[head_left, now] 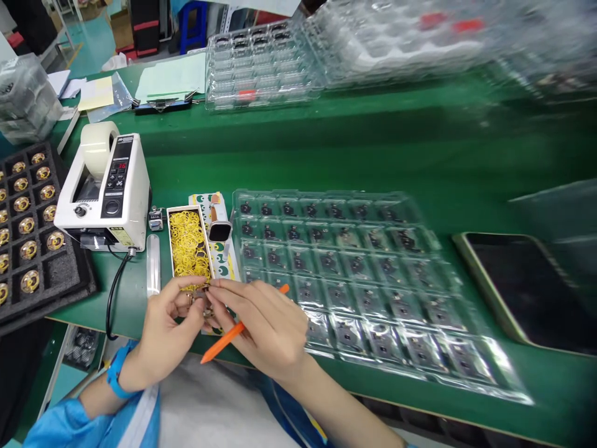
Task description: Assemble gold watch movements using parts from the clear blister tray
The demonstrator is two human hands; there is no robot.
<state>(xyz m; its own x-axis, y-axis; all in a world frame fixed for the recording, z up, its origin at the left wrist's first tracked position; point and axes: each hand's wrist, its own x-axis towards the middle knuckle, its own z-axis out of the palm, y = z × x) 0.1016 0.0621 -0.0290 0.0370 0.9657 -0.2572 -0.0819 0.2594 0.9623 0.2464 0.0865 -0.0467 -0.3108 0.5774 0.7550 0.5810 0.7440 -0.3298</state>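
My left hand (168,333), with a blue band at the wrist, is closed, thumb and fingers pinching a small shiny metallic part (208,313) that my fingers mostly hide. My right hand (268,320) meets it, fingertips pressed together at the same part. An orange pointed stick (224,344) is tucked through my right hand, its tip toward the lower left. Just beyond my fingertips stands a white box (170,249) full of thin yellow rings (189,239). Whether a ring is between my fingertips I cannot make out.
A white tape dispenser (133,205) stands left, beside a black foam tray (51,274) of gold round parts. Right of my hands lies a clear compartment tray (321,298) of dark small parts, then a phone (536,292). Clear trays (265,74) and a clipboard (170,78) sit behind.
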